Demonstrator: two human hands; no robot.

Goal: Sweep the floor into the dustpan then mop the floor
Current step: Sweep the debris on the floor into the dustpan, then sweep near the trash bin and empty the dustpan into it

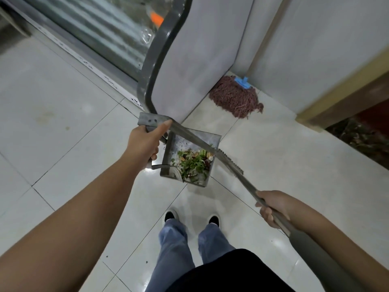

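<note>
A metal dustpan (168, 163) hangs just above the white tiled floor (63, 114), in front of my feet. It holds green vegetable scraps and other debris (192, 163). My left hand (145, 144) grips the dustpan's handle at the pan's left, thumb stretched along a flat metal plate (147, 119). A long metal pole (210, 152) runs from that plate diagonally over the pan to my right hand (271, 207), which holds it above a grey grip sleeve (315, 262). No broom head is visible. A reddish-brown mop head (235, 100) with a blue clamp lies against the wall corner.
A glass-fronted display cabinet (101, 32) with a grey curved frame stands ahead on the left, its white side panel (200, 60) close behind the dustpan. A wall and a wooden-edged step (328, 106) lie to the right. My two shoes (170, 216) stand on the tiles.
</note>
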